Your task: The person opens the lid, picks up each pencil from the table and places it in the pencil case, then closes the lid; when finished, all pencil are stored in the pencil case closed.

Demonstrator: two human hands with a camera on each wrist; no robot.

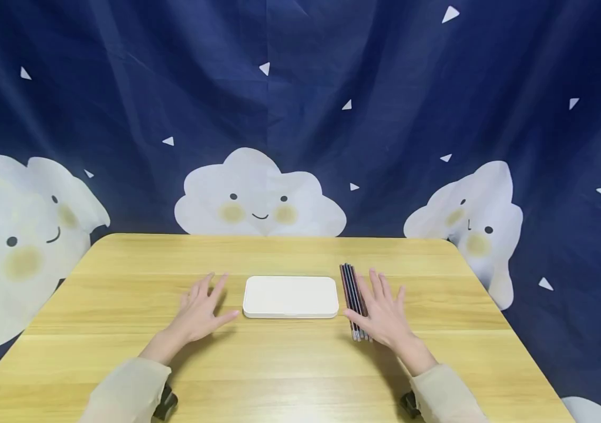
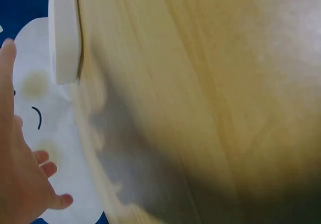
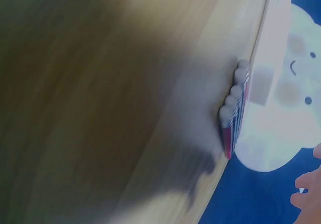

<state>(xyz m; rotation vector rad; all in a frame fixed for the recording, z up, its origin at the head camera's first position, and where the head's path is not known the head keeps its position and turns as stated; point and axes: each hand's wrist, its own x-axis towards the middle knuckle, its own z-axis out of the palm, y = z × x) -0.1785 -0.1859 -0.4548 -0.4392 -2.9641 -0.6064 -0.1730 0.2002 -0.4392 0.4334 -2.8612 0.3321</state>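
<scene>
A flat white case (image 1: 291,296) with rounded corners lies closed near the middle of the table. My left hand (image 1: 200,311) hovers to its left with fingers spread, apart from it and holding nothing. Several dark pencils (image 1: 351,299) lie side by side just right of the case. Over their right edge is my right hand (image 1: 385,314), fingers spread; its thumb crosses above the row. In the right wrist view the pale round ends of the pencils (image 3: 231,96) show, with a gap between them and the hand (image 3: 310,199).
The wooden table (image 1: 289,370) has rounded far corners. Behind it hangs a dark blue curtain (image 1: 300,88) printed with smiling clouds and white triangles. A small black device (image 1: 165,402) sits at the left wrist, another (image 1: 410,404) at the right one.
</scene>
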